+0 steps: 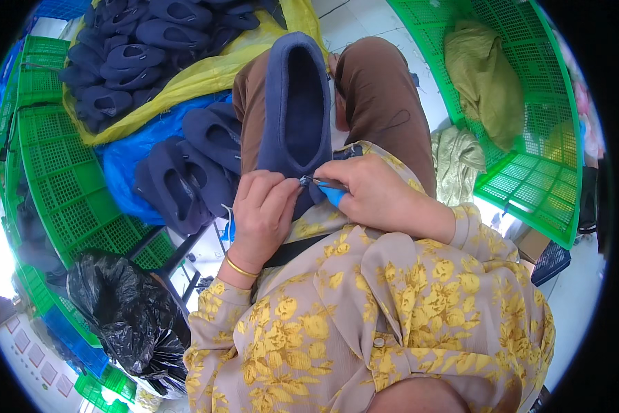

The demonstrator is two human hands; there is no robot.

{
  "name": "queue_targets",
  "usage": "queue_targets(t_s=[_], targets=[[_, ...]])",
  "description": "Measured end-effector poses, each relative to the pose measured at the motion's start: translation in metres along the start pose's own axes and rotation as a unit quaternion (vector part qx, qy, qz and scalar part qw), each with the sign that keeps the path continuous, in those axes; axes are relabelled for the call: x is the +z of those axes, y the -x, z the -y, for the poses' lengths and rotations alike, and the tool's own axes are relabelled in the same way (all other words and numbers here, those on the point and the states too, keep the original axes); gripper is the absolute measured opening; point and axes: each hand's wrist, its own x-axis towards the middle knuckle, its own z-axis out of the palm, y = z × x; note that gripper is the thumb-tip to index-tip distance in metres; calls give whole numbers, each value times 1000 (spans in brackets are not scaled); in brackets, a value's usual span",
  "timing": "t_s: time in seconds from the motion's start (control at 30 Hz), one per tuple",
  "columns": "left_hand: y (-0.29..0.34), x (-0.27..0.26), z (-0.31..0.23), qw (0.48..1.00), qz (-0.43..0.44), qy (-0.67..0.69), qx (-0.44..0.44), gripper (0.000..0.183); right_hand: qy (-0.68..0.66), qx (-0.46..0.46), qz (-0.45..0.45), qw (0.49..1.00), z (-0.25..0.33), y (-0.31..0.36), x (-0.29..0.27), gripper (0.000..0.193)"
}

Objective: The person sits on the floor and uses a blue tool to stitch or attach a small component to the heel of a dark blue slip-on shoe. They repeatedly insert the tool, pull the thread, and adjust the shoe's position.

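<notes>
A navy felt slipper (290,148) lies lengthwise over my lap, its opening facing up and its heel end toward me. My left hand (264,206) is closed, pinching a small bit of dark material at the slipper's heel edge. Close beside those fingertips, my right hand (375,189) grips a slim, dark, pointed tool (331,184). Its tip points left at the pinched spot. Something blue (332,195) shows at the right fingers; whether it is a handle or a finger wrap, I cannot tell. The fingers hide part of the heel.
Several matching slippers (178,175) lie on blue plastic to the left. Beyond them, a yellow bag (216,77) holds a large heap. Green crates (51,148) stand at left and right, the right one with olive cloth (485,82). A black plastic bag (127,303) sits near left.
</notes>
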Motion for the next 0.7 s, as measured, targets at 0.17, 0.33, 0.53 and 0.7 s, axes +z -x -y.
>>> queue_targets(t_s=[0.17,0.33,0.53,0.7], targets=[[2,2,2,1000,-1,-5,4,23,15,10,4,1000,0,-6,2,11],[2,4,1,1000,10,-21,7,23,52,34,2,998,-1,-20,12,13],[2,1,-3,999,-4,-37,-8,22,39,45,16,998,-4,-21,11,15],[6,0,-9,998,-9,-37,-45,22,-4,33,11,999,-9,-15,6,16]])
